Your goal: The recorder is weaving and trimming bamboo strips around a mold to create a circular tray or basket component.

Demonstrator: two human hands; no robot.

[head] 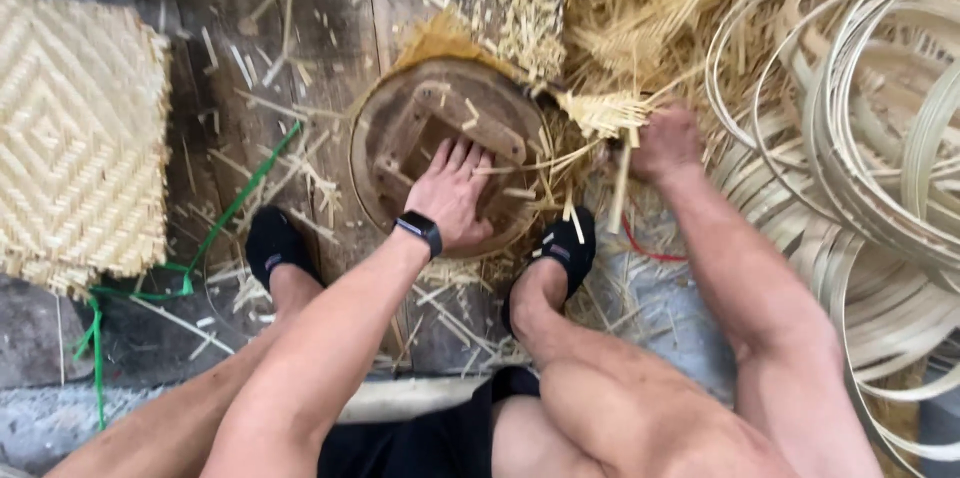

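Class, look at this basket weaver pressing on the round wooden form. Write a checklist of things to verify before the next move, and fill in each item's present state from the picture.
1. Left hand lies flat on the round wooden form: ok.
2. Right hand has a closed grip on the bundle of bamboo strips: ok.
3. Form is steadied between both black shoes, one on each side: ok.
4. Loose strip ends beside the form are untangled: not ok, they cross in a messy pile.
5. Coiled bamboo strips lie within reach on the right: ok.
6. Whether the strips are fixed to the form: cannot tell, the join is hidden.
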